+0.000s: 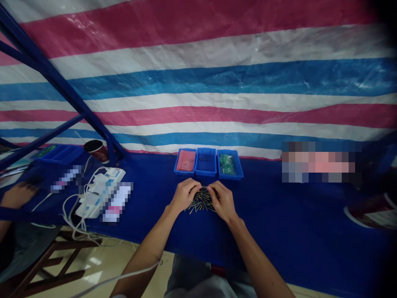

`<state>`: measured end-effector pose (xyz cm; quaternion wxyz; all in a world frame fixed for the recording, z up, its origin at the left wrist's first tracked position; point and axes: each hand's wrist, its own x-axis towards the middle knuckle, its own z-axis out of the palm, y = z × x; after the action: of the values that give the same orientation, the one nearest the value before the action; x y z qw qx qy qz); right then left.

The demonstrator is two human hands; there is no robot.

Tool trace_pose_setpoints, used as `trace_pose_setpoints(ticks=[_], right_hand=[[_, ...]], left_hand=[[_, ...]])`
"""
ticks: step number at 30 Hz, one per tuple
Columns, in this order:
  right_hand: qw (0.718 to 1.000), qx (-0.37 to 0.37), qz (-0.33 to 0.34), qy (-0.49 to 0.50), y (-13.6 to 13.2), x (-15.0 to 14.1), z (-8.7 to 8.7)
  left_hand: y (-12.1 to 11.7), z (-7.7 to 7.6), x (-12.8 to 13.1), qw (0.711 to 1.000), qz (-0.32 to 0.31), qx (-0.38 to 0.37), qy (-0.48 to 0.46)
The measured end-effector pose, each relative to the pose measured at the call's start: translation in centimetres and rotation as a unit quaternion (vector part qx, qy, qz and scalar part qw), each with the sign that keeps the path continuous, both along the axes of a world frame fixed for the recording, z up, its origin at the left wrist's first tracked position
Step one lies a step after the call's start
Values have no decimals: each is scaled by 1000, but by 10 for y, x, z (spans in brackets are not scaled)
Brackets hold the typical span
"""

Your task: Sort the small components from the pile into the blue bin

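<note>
A thin rod [204, 187] is held in pinched fingertips of left hand [187, 194] and right hand [222, 200], at twelve o'clock of the loose pile of rods [201, 203] on the surface [279, 231]. Rods could be scattered by a brushing wrist.

A white power strip [99, 194] is set near a dark red cup [101, 154]; striped sheeting [217, 78] is crossed by blue bars [65, 90].

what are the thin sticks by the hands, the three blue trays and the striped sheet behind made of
Thin sticks: possibly metal, dark with brassy glints; too small to be sure.
Blue trays: likely molded plastic, smooth and evenly colored.
Striped sheet: apparently woven plastic, semi-glossy, showing creases and highlights.
</note>
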<state>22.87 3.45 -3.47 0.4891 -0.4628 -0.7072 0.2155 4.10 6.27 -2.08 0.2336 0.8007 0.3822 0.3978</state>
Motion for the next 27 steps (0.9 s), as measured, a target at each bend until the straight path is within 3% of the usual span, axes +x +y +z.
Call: trace_pose_setpoints(ticks=[15, 27], right_hand=[[999, 8, -41, 20, 2, 5, 3], [965, 87, -235, 71, 0, 8, 8]], left_hand=[[1, 0, -3, 1000, 22, -10, -10], [0, -1, -4, 999, 27, -10, -13]])
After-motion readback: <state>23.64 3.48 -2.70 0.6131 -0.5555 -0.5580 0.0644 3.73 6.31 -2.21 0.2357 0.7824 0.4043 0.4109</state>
